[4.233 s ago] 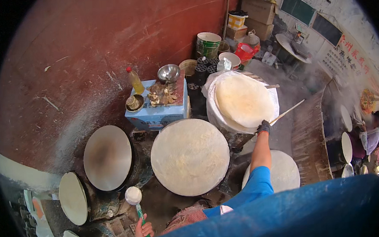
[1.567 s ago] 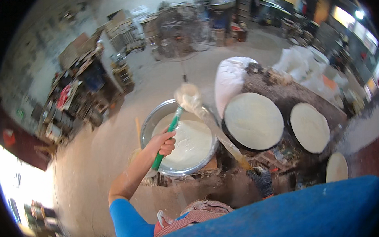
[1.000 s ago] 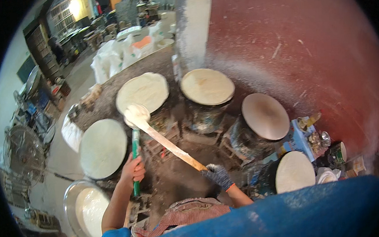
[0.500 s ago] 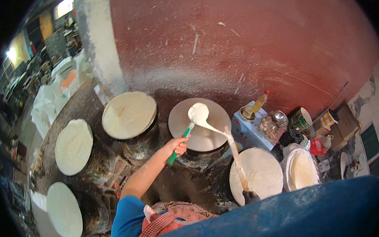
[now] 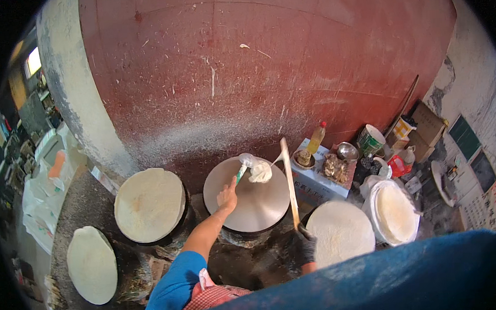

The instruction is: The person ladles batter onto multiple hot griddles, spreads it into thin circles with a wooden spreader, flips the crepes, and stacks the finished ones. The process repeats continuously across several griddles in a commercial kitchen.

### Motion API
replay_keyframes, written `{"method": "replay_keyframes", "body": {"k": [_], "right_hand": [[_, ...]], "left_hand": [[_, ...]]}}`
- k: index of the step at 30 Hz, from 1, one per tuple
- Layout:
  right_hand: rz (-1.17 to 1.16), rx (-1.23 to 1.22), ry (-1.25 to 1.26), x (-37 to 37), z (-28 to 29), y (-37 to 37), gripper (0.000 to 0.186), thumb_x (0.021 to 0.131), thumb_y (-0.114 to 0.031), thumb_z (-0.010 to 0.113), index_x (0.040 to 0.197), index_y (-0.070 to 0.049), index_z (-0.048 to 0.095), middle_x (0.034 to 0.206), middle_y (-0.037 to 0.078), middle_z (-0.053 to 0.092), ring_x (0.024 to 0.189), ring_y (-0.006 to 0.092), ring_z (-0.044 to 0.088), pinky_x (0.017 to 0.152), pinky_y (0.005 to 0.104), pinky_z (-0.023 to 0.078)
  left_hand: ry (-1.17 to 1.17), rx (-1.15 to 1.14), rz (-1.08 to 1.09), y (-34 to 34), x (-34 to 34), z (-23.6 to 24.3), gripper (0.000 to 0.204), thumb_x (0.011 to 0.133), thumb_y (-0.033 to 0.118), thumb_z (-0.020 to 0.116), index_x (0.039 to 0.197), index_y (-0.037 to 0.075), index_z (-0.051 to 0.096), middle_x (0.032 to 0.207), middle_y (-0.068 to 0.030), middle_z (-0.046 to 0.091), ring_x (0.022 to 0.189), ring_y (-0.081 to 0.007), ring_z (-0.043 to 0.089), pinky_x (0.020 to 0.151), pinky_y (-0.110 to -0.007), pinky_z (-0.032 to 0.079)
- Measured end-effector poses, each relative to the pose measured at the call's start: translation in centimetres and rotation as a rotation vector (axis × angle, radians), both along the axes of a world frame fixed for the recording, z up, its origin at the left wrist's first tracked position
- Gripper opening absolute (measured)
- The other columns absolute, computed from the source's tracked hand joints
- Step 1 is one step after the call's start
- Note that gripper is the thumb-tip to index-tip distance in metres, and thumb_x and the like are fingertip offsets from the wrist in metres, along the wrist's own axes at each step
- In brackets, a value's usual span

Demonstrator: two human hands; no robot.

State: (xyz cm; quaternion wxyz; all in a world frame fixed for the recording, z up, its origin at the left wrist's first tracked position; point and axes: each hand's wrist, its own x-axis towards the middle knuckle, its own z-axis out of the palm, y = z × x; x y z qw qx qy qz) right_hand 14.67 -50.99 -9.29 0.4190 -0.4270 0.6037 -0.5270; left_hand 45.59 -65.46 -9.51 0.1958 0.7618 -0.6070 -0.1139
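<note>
My left hand [image 5: 227, 198] is closed round the green handle of a ladle [image 5: 247, 160]. The ladle is tipped over a round grey griddle [image 5: 263, 211] in the middle, and a thick white mass of batter [image 5: 260, 172] hangs at its lip; whether it touches the griddle I cannot tell. In a dark glove, my right hand [image 5: 306, 245] grips the lower end of a long wooden spreader [image 5: 290, 189]. This spreader stands up along the griddle's right edge, its batter-coated top joined to the white mass by a thin strand.
Pale flatbreads cover griddles at left [image 5: 149, 206], far left [image 5: 93, 267] and right [image 5: 341, 231]. Beside the right one is a white-lined tub [image 5: 377, 221]. A box [image 5: 312, 179] bears an oil bottle [image 5: 317, 138] and a metal bowl [image 5: 347, 151]. Behind rises a red wall [image 5: 265, 68].
The ladle has tipped, and its batter now hangs out over the griddle. The spreader has become more upright, and my gloved right hand shows more fully. The whole view has shifted.
</note>
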Motion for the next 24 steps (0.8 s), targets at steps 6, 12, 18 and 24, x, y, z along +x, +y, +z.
{"method": "replay_keyframes", "body": {"k": [6,12,18,24], "right_hand": [[0.075,0.281,0.656,4.7,-2.8,-5.7,0.034,0.081,-0.018,0.062,0.11,-0.001,0.062,0.092,0.01,0.068,0.077,0.0179,0.064,0.071,0.0326,0.049],[0.269,0.121,0.662,7.5,-2.5,-9.4,0.04,0.08,-0.042,0.06,0.097,-0.006,0.067,0.091,0.024,0.062,0.085,0.0326,0.063,0.072,0.0436,0.048],[0.046,0.217,0.04,8.2,-1.6,-8.5,0.027,0.08,-0.019,0.064,0.098,0.002,0.066,0.085,0.013,0.069,0.079,0.0198,0.064,0.071,0.0324,0.049],[0.253,0.084,0.567,10.3,-3.3,-6.9,0.033,0.079,-0.021,0.066,0.105,0.0,0.064,0.093,0.017,0.066,0.082,0.0207,0.064,0.075,0.0333,0.049]], "left_hand": [[0.303,-0.117,0.064,-2.2,1.4,3.6,0.069,0.088,0.005,0.048,0.143,0.034,0.019,0.099,-0.017,0.061,0.073,-0.0336,0.06,0.062,-0.043,0.046],[0.681,-0.025,0.024,5.0,7.0,1.4,0.065,0.086,0.006,0.052,0.143,0.027,0.027,0.077,-0.0133,0.059,0.05,-0.0184,0.048,0.049,-0.037,0.038],[0.948,0.14,0.164,19.7,10.7,-0.1,0.065,0.084,0.0,0.051,0.141,0.026,0.034,0.066,-0.0047,0.047,0.042,-0.0124,0.038,0.039,-0.032,0.032],[0.87,0.017,0.055,23.8,12.5,-2.9,0.066,0.085,-0.002,0.051,0.142,0.025,0.032,0.056,-0.0025,0.044,0.039,-0.0102,0.037,0.037,-0.029,0.03]]}}
